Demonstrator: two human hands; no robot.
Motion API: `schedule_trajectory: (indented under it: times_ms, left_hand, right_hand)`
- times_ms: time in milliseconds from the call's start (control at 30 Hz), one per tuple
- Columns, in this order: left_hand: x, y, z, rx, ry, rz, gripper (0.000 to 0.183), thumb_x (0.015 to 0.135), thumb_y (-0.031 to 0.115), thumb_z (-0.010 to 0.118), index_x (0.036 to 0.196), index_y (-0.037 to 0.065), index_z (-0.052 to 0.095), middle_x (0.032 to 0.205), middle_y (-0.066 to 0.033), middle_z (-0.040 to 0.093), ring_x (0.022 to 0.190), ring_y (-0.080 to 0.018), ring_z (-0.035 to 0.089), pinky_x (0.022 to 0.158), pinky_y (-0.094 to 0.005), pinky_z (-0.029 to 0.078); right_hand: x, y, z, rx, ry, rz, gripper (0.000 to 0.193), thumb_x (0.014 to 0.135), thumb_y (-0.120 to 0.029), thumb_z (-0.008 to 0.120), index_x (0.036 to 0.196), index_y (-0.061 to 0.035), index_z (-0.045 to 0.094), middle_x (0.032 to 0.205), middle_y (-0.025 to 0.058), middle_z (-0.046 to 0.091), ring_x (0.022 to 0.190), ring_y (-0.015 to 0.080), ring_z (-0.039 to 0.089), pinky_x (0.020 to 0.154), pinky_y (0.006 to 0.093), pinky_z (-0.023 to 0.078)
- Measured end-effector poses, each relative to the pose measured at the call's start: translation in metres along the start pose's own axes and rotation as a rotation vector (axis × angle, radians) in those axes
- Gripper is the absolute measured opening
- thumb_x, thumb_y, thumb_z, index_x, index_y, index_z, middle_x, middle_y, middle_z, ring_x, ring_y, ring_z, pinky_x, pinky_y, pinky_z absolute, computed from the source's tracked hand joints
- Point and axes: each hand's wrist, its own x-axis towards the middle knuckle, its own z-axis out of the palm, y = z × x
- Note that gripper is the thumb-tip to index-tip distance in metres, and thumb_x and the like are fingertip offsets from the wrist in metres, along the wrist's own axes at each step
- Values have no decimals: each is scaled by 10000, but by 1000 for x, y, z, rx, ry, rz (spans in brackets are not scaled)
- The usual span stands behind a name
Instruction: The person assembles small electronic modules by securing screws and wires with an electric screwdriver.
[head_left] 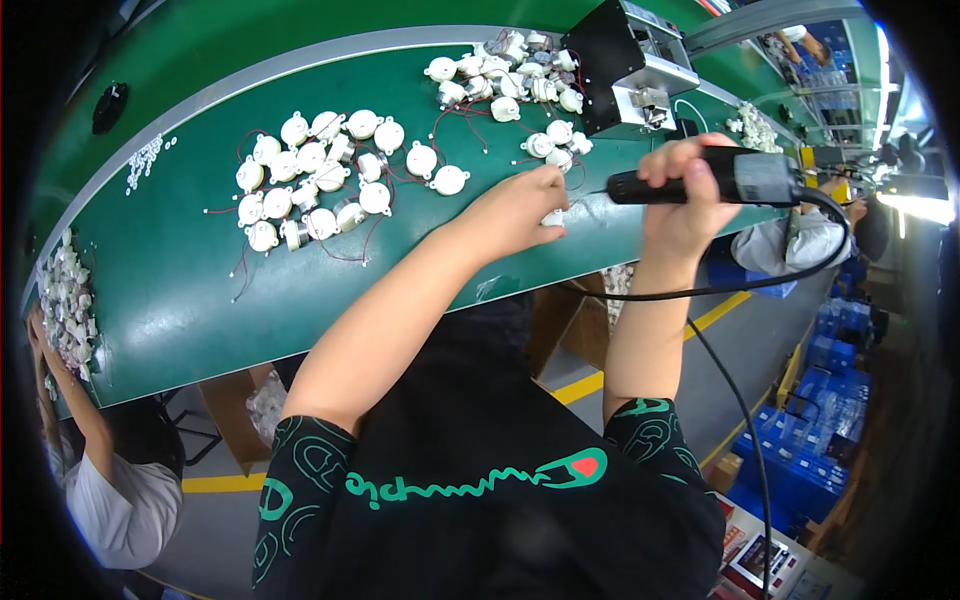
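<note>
My right hand [690, 185] is wrapped round a black electric screwdriver [765, 178], held level with its thin bit pointing left. My left hand [518, 212] pinches a small white part [554, 217] just above the green table; the fingers hide most of it. The bit's tip ends a little to the right of those fingers, apart from the part. Beyond my left hand lie a few round white motors [559, 132] with eared rims. To its left spreads a larger group of such motors [311, 157], trailing thin red wires with small white plugs.
A black and metal machine [625, 75] stands at the far right beside another motor pile [505, 75]. Small white rings [150, 160] are scattered at far left. A co-worker's arm [80, 395] reaches to a heap of parts [67, 305]. The screwdriver's black cable [700, 292] loops down right.
</note>
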Motion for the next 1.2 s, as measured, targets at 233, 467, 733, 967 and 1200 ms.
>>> schedule_trajectory:
  times_ms: [233,467,733,967,1200]
  left_hand:
    - [-41,29,-27,371,107,55,320,693,134,809,956,48,646,986,-78,623,949,-284,616,789,-388,504]
    - [-76,41,-52,660,207,91,399,629,96,839,961,52,622,1046,-82,648,1025,-304,611,831,-416,508]
    - [-7,46,-14,716,272,-3,477,674,144,805,1111,65,630,1171,-82,585,1108,-296,549,918,-426,460]
    - [43,3,26,811,329,-29,351,686,133,779,1009,104,645,1139,-12,589,993,-239,544,775,-385,424]
    - [32,1,12,460,192,117,218,736,73,713,944,118,666,985,-15,608,953,-246,573,818,-400,426]
  right_hand:
    - [86,-6,-63,-62,312,-205,179,858,20,642,1013,2,553,708,90,565,557,201,549,548,360,502]
    - [115,25,-79,-62,231,-197,171,838,46,677,954,4,559,683,94,605,537,195,583,540,331,503]
    - [88,16,-80,-59,143,-89,146,850,60,634,949,-6,549,695,94,572,542,192,550,544,336,482]
    - [30,-7,-56,14,122,-27,286,838,-36,684,1084,4,543,720,83,559,583,185,523,577,380,478]
    - [-3,-17,-27,75,80,2,271,829,-52,687,1050,-27,532,713,92,547,565,186,518,567,376,485]
